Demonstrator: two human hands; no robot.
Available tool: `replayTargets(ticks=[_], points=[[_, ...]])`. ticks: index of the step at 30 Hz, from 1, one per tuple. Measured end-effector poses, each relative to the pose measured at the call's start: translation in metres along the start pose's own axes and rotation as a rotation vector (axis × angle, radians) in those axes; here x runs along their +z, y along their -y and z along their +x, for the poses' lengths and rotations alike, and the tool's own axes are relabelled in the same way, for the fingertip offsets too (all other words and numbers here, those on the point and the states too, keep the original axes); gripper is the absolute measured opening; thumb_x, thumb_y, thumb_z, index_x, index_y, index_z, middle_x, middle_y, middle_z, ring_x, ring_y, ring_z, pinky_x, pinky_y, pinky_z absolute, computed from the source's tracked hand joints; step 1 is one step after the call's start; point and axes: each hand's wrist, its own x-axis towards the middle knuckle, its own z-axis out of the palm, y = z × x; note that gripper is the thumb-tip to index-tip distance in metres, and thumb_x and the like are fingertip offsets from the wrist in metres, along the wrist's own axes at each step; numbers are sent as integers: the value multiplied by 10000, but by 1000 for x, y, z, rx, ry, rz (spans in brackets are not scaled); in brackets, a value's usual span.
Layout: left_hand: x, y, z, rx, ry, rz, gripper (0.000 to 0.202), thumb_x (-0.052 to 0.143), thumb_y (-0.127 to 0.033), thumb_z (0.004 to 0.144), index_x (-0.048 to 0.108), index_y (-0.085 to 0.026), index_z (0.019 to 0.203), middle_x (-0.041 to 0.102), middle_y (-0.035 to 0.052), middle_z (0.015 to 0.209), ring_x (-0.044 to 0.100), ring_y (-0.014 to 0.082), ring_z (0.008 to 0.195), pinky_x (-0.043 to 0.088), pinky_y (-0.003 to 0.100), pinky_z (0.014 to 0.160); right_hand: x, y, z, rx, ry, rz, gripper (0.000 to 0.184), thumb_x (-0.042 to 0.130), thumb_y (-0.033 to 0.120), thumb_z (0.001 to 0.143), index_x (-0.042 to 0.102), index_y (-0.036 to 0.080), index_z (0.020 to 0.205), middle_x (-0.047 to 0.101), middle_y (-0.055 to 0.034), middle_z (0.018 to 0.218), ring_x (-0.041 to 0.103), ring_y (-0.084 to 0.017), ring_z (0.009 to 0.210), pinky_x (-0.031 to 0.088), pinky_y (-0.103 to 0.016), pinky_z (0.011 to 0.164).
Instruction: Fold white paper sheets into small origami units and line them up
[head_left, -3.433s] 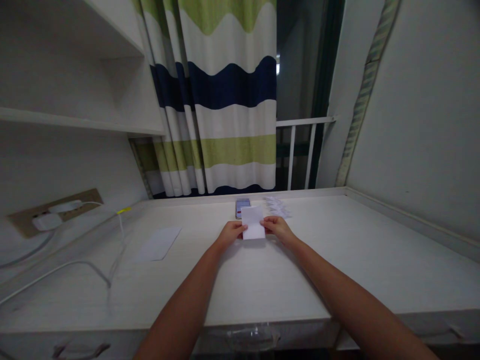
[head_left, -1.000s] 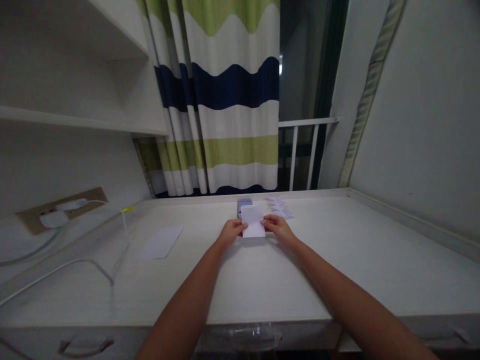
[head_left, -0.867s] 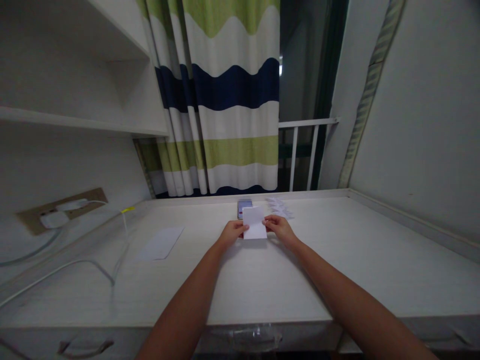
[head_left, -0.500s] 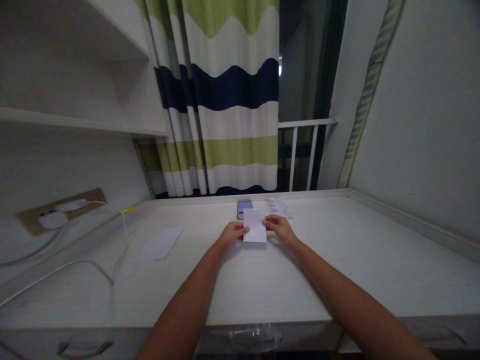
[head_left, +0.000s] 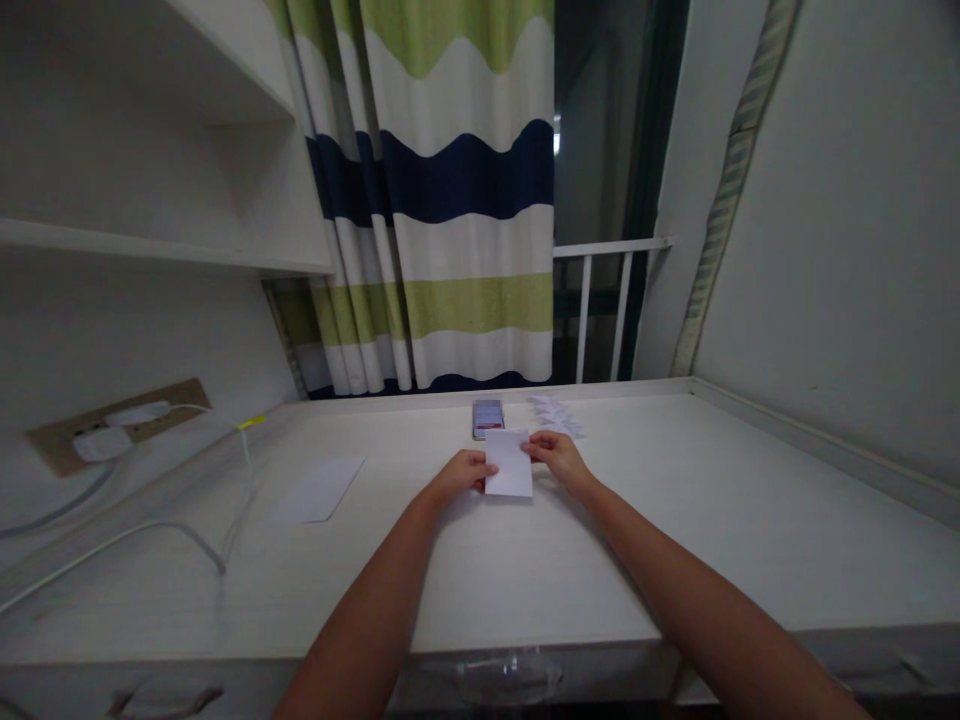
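A small white sheet of paper (head_left: 509,463) is gripped at its two upper side edges, the left edge being pinched by the left hand (head_left: 463,472) and the right edge by the right hand (head_left: 558,458), and it is held just above the middle of the white desk (head_left: 525,570). A phone (head_left: 487,416) is seen lying just behind the paper near the desk's far edge, with a scatter of small paper pieces (head_left: 555,414) to its right. A flat white sheet (head_left: 321,488) is laid well apart to the left, near a white cable (head_left: 127,532).
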Motion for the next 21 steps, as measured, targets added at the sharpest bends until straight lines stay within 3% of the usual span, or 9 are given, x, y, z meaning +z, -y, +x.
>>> replayTargets(ticks=[21], points=[[-1, -1, -3, -35, 58, 16, 275, 661, -299, 531, 611, -80, 689, 569, 21, 579, 492, 100, 505, 343, 227, 530, 1, 5, -2, -39, -23, -2, 302, 729, 353, 420, 544, 153, 549, 564, 27, 509, 518, -110, 511, 435, -276, 565]])
